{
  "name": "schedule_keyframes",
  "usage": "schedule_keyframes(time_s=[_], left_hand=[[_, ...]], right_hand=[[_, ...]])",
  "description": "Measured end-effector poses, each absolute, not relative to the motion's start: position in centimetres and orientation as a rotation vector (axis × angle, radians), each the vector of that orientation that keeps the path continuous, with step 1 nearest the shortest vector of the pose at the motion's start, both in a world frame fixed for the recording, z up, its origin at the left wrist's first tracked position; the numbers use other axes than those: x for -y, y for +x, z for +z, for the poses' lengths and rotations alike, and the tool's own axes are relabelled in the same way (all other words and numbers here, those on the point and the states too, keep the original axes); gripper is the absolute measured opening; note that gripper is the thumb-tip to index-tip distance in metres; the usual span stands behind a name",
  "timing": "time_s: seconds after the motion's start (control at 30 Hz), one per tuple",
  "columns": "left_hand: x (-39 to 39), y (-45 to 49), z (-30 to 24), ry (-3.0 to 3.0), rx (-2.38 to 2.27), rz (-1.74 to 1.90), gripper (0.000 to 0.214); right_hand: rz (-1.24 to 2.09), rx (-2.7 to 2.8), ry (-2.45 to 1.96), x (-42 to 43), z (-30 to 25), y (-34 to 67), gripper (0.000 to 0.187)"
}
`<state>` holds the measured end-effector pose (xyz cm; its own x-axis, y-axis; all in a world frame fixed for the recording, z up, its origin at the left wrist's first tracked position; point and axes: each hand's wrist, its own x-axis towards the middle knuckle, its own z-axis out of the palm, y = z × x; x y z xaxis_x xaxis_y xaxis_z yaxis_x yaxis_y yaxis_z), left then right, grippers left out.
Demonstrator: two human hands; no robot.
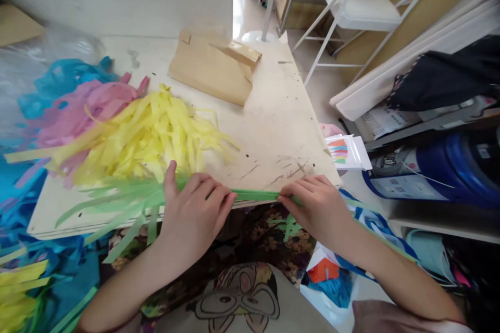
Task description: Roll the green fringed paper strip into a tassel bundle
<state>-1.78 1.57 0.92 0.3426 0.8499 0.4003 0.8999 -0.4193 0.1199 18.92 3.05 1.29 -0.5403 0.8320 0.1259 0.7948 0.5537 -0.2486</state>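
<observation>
A bundle of green tissue paper [255,195] is stretched between both hands along the near edge of the table, its middle drawn into a narrow band. My left hand [197,208] grips it, with fringed green strips fanning out to the left and over the edge. At the other end of the band, my right hand [312,203] pinches the paper between thumb and fingers; more green strips hang below and trail right. Just beyond my left hand lies a heap of yellow tissue fringe [156,135], beside pink fringe [89,106] and blue fringe [64,80].
On the pale table [273,135] lies a brown paper bag [214,67]. Clear plastic [70,44] is at the left. Past the right edge are a picture card [346,152], a blue water jug [449,166] and a white folding chair [363,5].
</observation>
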Motion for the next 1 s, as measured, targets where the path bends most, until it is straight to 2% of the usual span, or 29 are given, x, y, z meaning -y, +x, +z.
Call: schedule_keyframes(time_s=[0.23, 0.43, 0.5, 0.67, 0.87, 1.0], left_hand=[[-1.7, -1.4, 1.0, -2.416, 1.670, -0.585, 0.019], [-1.4, -0.8, 0.2, -2.244, 1.601, -0.627, 0.012], [-1.3, -0.7, -0.3, -2.204, 1.542, -0.674, 0.008], [-0.9, -0.8, -1.1, -2.226, 1.463, -0.750, 0.005], [-0.7, -1.0, -1.2, -2.261, 1.453, -0.747, 0.003], [-1.1, -1.5, -1.1, -2.303, 1.403, -0.752, 0.005]], right_hand=[[0.190, 2.615, -1.373, -3.3, 1.8, 18.7, 0.017], [-0.379, 2.726, -1.315, -4.1, 2.2, 18.1, 0.018], [-0.474, 2.761, -1.267, -4.3, 2.2, 18.1, 0.019], [-0.312, 2.818, -1.182, -4.5, 2.1, 17.2, 0.012], [-0.150, 2.775, -0.911, -4.3, 1.2, 14.0, 0.020], [-0.093, 2.798, -0.982, -4.4, 0.8, 14.0, 0.019]])
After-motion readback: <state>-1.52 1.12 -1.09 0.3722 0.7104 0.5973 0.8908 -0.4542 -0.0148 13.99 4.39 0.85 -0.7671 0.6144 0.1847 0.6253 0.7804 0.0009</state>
